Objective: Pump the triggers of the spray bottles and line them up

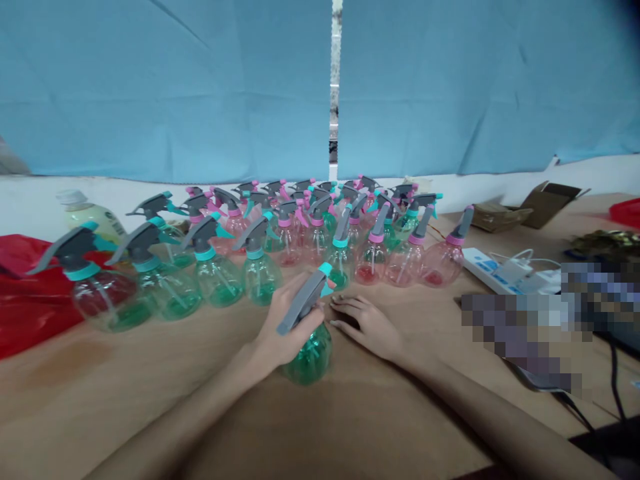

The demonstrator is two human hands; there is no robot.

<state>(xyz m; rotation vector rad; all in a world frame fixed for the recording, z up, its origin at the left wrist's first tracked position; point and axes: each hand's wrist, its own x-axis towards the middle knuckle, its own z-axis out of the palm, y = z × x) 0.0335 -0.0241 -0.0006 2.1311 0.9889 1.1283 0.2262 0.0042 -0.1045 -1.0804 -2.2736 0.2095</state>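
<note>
A green spray bottle [309,357] with a grey and turquoise trigger head stands upright at the middle of the wooden table, tilted slightly if at all. My left hand [287,327] is wrapped round its neck, just below the trigger head. To the right of it, my right hand [367,327] rests low over the tabletop, fingers loosely bent and apart, with nothing in it. Just behind my hands stand a green spray bottle [340,260] with a turquoise collar and a pink spray bottle [371,260] with a pink collar.
Several more green spray bottles [217,283] line the left, with rows of pink ones behind. A red plastic bag [30,300] and a white-capped bottle [93,217] sit at left. At right are a power strip [493,270], a blurred-out device [520,340] and an open cardboard box [550,203].
</note>
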